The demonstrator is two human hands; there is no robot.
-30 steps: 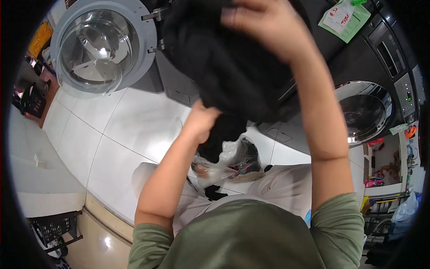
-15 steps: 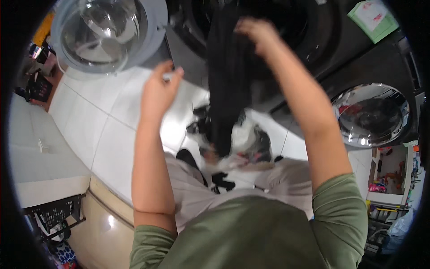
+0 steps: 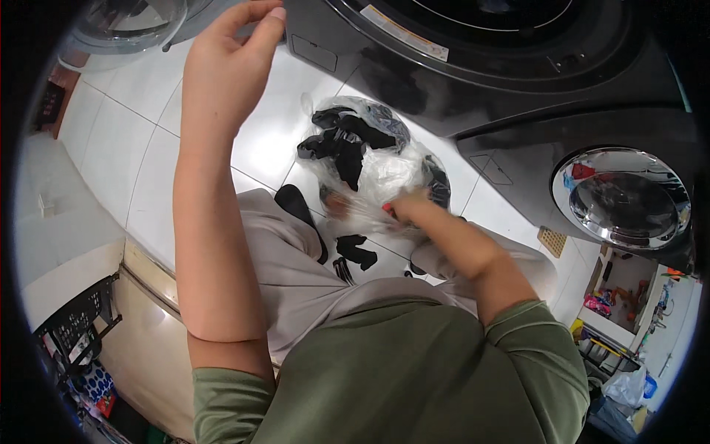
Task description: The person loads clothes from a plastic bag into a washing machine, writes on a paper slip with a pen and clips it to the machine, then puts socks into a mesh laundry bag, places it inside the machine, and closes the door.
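My left hand point(image 3: 233, 70) is raised near the top edge, beside the front of a dark washing machine point(image 3: 414, 89). Its thumb and forefinger are stretched out with a narrow gap between them, and I see nothing in them. My right hand point(image 3: 410, 209) is down at a clear plastic bag point(image 3: 392, 174) on the floor between my feet. Motion blurs its fingers, and a small red patch shows at their tips. Several black clothes point(image 3: 347, 140) lie in and over the bag's far left side.
A black cloth piece point(image 3: 356, 252) lies on the white tiles before me. One round glass door point(image 3: 126, 26) stands open at upper left; a lower round door point(image 3: 625, 196) is at right. A black crate point(image 3: 74, 318) and a shelf of small things point(image 3: 621, 296) flank me.
My right hand has come down from the machine to the bag. The long black garment it held up is out of sight. My left hand has risen, and the view has shifted.
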